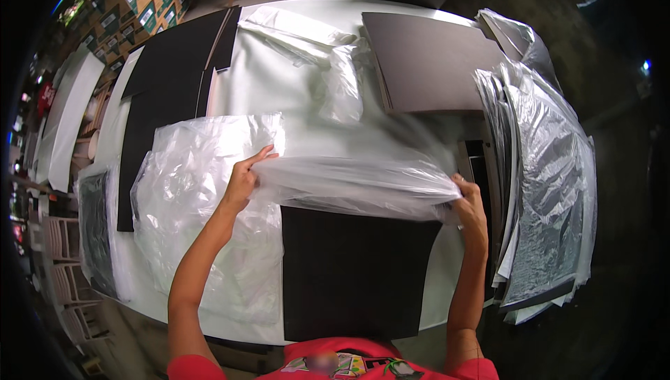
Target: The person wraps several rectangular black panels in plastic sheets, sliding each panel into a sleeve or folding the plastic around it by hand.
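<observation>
A clear plastic bag (356,181) is stretched sideways between my two hands, gathered into folds. My left hand (244,179) grips its left end, with the index finger pointing out. At the right end my right hand (469,198) is closed on the bunched plastic. Beneath the bag's near edge lies a black rectangular sheet (354,275), flat on the white-covered table; its far edge is hidden by the plastic. Under and beside my left forearm spreads a pile of clear plastic bags (188,177).
Black sheets (171,66) are stacked at the far left. A grey-brown board stack (433,62) sits at the far right. Plastic-wrapped sheets (548,191) pile up along the right edge. Crumpled plastic (342,83) lies at the far middle. Cartons (132,10) stand behind.
</observation>
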{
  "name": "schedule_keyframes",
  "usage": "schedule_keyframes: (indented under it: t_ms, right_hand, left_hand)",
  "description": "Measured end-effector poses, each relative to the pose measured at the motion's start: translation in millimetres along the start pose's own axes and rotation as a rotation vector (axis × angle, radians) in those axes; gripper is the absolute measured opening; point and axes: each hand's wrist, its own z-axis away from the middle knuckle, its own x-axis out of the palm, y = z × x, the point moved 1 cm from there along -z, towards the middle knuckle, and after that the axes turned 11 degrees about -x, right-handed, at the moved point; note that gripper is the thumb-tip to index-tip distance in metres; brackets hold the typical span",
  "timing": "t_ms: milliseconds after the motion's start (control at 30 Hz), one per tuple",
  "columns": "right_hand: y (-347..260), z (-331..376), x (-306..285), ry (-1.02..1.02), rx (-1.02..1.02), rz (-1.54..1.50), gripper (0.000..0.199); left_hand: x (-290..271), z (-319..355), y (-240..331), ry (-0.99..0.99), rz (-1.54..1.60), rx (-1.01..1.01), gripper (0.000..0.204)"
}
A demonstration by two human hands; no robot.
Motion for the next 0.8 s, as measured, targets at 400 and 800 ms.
schedule_keyframes:
  t_ms: [400,800]
  right_hand:
    - [159,8,-11,0.097,0.265,-1.042,0.061]
    - [179,40,15,0.355,0.297,-1.181,0.042]
  left_hand:
    - [15,-30,8,-0.533,0.383,-0.498,0.032]
    - [27,18,-63,-0.585,1.117,-0.368,0.044]
